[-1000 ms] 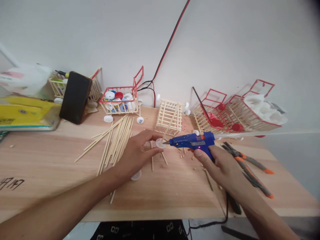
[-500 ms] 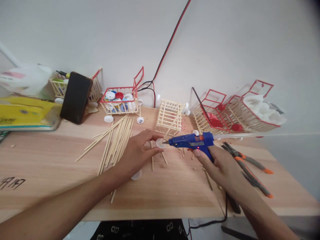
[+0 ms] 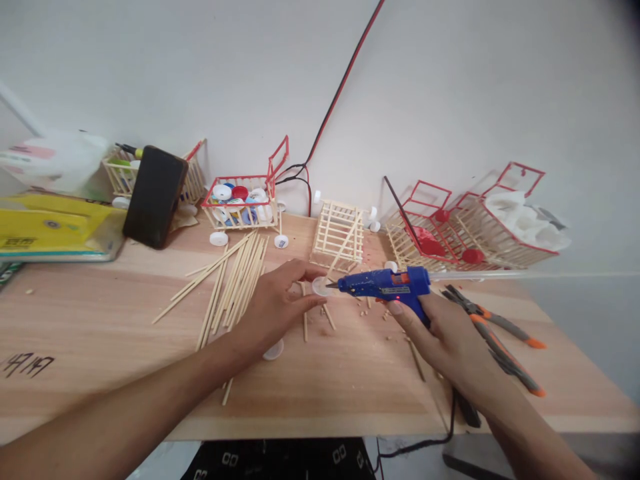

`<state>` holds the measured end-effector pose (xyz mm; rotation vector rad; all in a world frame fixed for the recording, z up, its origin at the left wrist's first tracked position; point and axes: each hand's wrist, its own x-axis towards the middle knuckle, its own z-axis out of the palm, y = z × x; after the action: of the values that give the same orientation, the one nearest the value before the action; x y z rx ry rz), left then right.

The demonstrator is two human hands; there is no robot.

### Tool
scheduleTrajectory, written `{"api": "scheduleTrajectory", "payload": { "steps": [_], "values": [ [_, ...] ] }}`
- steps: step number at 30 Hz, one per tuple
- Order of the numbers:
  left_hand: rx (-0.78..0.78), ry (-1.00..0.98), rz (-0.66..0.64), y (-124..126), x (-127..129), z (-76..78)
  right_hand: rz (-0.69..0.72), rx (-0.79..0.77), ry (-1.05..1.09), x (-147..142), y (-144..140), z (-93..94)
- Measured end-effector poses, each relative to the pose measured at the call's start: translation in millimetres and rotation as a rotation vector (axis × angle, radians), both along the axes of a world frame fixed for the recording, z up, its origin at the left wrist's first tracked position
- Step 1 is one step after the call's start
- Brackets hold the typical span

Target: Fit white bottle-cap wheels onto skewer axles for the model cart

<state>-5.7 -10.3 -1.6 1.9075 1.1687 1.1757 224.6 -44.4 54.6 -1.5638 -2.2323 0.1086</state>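
Between thumb and fingers, my left hand (image 3: 280, 300) holds a small clear plastic cap (image 3: 321, 287) above the wooden table. My right hand (image 3: 445, 333) is wrapped round the handle of a blue glue gun (image 3: 383, 283), a clear glue stick jutting from its back. The nozzle points left and is at the cap; I cannot tell whether it touches. Loose wooden sticks (image 3: 240, 287) lie left of and under my left forearm. Another clear cap (image 3: 273, 349) rests below my left wrist. Behind the cap stands a small stick frame (image 3: 339, 231) with white wheels.
A stick cart filled with bottle caps (image 3: 240, 200) stands at the back, with a phone (image 3: 155, 197) leaning left of it. More red-trimmed carts (image 3: 425, 233) stand back right. Orange-handled pliers (image 3: 500, 333) lie right of my right hand. A black cord (image 3: 420, 445) hangs off the front edge.
Both hands, the cap and the glue gun stay almost in place. The view has shifted very slightly.
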Motion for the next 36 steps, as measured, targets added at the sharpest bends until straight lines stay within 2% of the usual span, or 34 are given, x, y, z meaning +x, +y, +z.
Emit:
{"api": "scheduleTrajectory", "payload": {
  "steps": [4,10,25,36],
  "values": [
    [-0.005,-0.001,0.013,0,1,-0.1,-0.012,0.022,0.044,2,-1,-1.3],
    [-0.025,-0.004,0.024,0,1,0.5,-0.018,-0.040,0.096,4,0,-7.4],
    [-0.017,-0.018,0.008,1,1,-2.4,0.052,0.077,-0.052,-2,3,-10.5],
    [-0.010,-0.011,0.013,1,0,-1.7,0.054,0.049,-0.068,-2,1,-8.0]
  ]
}}
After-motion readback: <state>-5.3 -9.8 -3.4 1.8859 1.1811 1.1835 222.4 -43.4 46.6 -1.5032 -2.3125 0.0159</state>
